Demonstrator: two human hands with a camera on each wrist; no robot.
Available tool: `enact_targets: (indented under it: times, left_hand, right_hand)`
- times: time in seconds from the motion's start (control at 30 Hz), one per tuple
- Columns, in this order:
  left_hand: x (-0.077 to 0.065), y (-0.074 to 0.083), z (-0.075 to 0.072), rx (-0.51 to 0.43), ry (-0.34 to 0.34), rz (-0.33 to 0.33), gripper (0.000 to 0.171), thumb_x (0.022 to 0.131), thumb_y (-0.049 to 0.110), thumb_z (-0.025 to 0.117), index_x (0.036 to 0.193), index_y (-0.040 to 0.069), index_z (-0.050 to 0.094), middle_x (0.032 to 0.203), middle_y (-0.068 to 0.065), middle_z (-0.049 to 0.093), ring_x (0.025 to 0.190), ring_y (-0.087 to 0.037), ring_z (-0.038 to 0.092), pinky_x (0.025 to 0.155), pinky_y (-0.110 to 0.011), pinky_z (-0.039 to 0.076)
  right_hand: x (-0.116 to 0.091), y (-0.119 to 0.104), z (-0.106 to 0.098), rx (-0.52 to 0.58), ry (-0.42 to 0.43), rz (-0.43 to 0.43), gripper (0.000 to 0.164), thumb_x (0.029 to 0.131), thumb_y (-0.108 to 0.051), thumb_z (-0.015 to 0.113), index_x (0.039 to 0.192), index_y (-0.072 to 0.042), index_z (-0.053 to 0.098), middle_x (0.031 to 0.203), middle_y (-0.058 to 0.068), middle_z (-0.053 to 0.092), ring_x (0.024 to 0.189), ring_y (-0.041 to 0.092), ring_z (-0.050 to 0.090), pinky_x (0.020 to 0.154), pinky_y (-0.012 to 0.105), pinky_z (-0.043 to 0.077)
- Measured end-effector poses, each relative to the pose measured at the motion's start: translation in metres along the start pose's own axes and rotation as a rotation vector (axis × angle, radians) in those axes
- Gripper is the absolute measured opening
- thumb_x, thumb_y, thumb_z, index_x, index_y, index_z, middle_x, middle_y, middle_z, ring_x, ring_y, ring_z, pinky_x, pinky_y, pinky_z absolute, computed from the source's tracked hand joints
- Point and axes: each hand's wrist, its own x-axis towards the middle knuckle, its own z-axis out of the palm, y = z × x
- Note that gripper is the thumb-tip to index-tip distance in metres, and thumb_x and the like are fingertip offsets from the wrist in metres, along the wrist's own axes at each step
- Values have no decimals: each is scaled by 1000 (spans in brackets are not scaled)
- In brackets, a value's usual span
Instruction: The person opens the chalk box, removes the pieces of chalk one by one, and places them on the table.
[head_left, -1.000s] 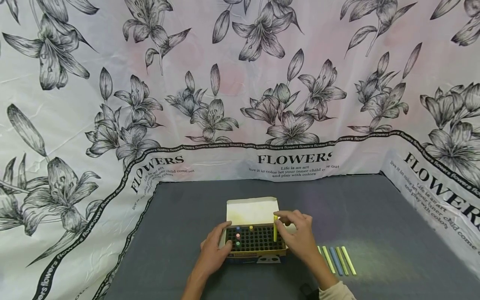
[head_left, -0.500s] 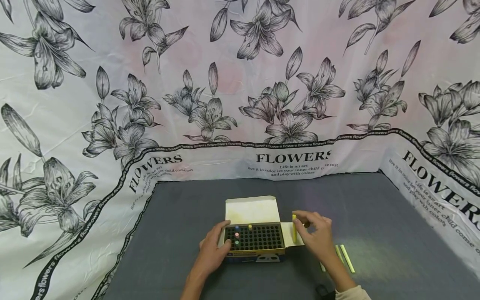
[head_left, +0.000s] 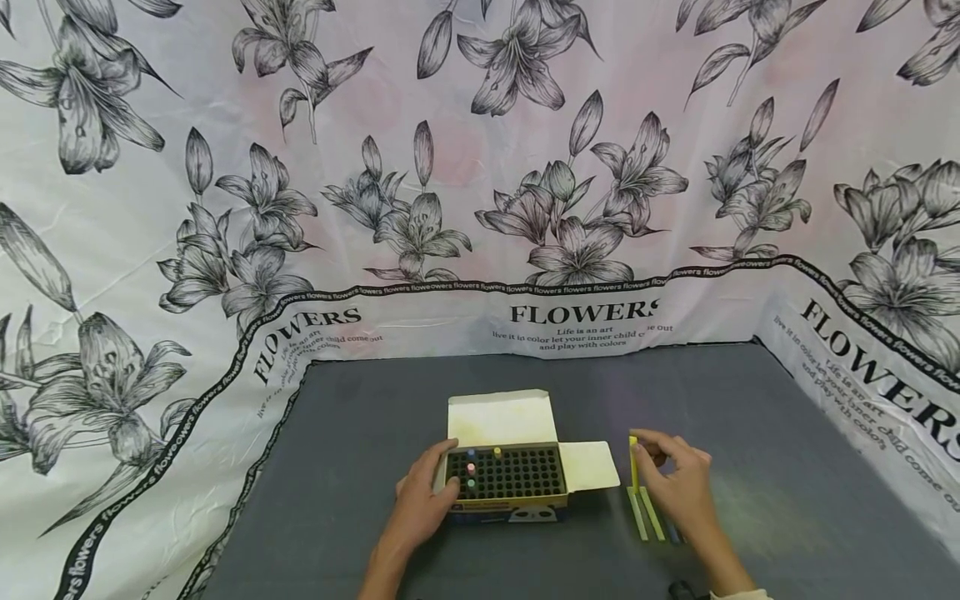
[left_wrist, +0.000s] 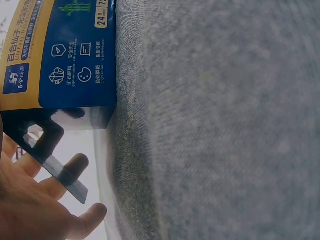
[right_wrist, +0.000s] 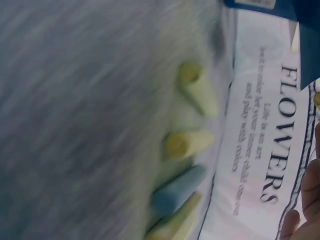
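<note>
My left hand (head_left: 420, 504) grips the left end of an open chalk box (head_left: 510, 503), its thumb at the near corner and fingers along the side. Up close in the left wrist view, the blue and yellow box (left_wrist: 75, 55) has a flap crossing the fingers. A black holder (head_left: 525, 482) full of holes fills the box, with blue, pink, green and yellow chalk ends at its left part. Right of the box, my right hand (head_left: 684, 492) pinches an upright yellow chalk stick (head_left: 633, 462) near its top, above the chalk row on the table.
Pale yellow chalk (right_wrist: 200, 92), another yellowish stick (right_wrist: 192, 141) and a blue chalk (right_wrist: 177, 190) lie on the grey tabletop (head_left: 360, 433). The raised lid (head_left: 499, 420) and right side flap (head_left: 592, 465) stick out from the box. Flower-printed sheeting (head_left: 420, 321) surrounds the table.
My right hand has carried the yellow chalk rightward, from over the box's right end, past the side flap, to the chalk row. The left hand stays on the box.
</note>
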Motion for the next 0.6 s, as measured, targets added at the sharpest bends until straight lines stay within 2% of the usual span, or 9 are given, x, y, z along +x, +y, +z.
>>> enact_targets:
  times: [0.13, 0.27, 0.43, 0.6]
  left_hand:
    - [0, -1, 0, 5, 8, 6, 52, 93, 24, 57, 141, 36, 43, 136, 0, 53, 84, -15, 48, 86, -55, 27]
    - [0, -1, 0, 8, 5, 12, 52, 93, 24, 57, 142, 36, 43, 136, 0, 53, 83, -15, 47, 86, -55, 27]
    - [0, -1, 0, 5, 5, 10, 52, 92, 24, 57, 141, 35, 43, 135, 0, 54, 83, -14, 47, 85, -54, 27]
    - [0, -2, 1, 11, 5, 5, 53, 92, 24, 57, 141, 37, 43, 134, 0, 54, 83, -14, 47, 85, -54, 28]
  right_hand:
    - [-3, 6, -10, -44, 1, 57, 22, 78, 1, 73, 98, -8, 75, 68, -2, 67, 64, -5, 47, 78, 33, 26]
    - [-6, 16, -24, -89, -33, 147, 20, 79, -2, 73, 98, -9, 75, 68, 0, 67, 64, -8, 44, 81, 44, 21]
    - [-11, 30, -43, -163, -132, 232, 18, 84, -9, 72, 101, -10, 74, 69, -2, 68, 65, -7, 44, 80, 50, 18]
    - [-15, 38, -59, -239, -269, 317, 18, 89, -18, 68, 106, -12, 73, 75, -2, 70, 63, -6, 47, 77, 49, 15]
